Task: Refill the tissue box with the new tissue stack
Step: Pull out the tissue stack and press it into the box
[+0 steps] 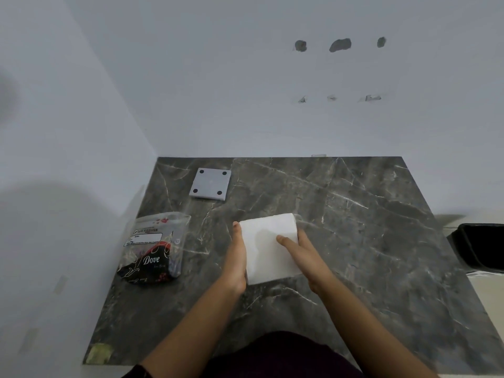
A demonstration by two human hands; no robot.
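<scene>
- As both hands closed on it, the tissue stack [268,248] sat near the middle of the dark marble counter [368,227], a white block of folded sheets.
- The left hand [236,264] pressed flat along the stack's left side, fingers extended and grasping it from that edge.
- The right hand [300,251] clasped the opposite side, its thumb laid across the top sheet.
- A grey square plate [210,186] with four dark pads lay well apart toward the wall; whether it belonged to the tissue box could not be told.
- An opened plastic wrapper [152,249] lay to the left of the stack.
- By the look of it, the stack was light and soft, likely to sag or fan apart if lifted by one edge.
- Squeezing it evenly from two opposite sides seemed the safer hold, firm enough to keep the sheets together.
</scene>
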